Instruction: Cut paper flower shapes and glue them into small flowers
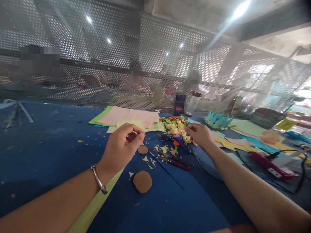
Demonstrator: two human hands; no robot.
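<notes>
My left hand [118, 149] is closed, thumb and index finger pinched together above a small brown disc [143, 149]; what it holds, if anything, is too small to make out. My right hand [201, 134] is closed too, its fingertips at the right edge of a pile of small curled paper pieces [176, 127], and I cannot tell whether it grips one. Between the hands lies a dark blue glue gun [183, 145] with a cord. In front are a thin blue stick [167, 171], a red-handled tool [178, 164] and a larger brown disc [142, 182].
Pale pink sheets [128, 116] lie over green ones at the back. Paper scraps [165, 149] are scattered mid-table. On the right are a blue paper crown [217, 120], coloured sheets and a magenta power strip [273, 165] with cables. A glass bottle [193, 103] stands near the perforated screen [109, 64].
</notes>
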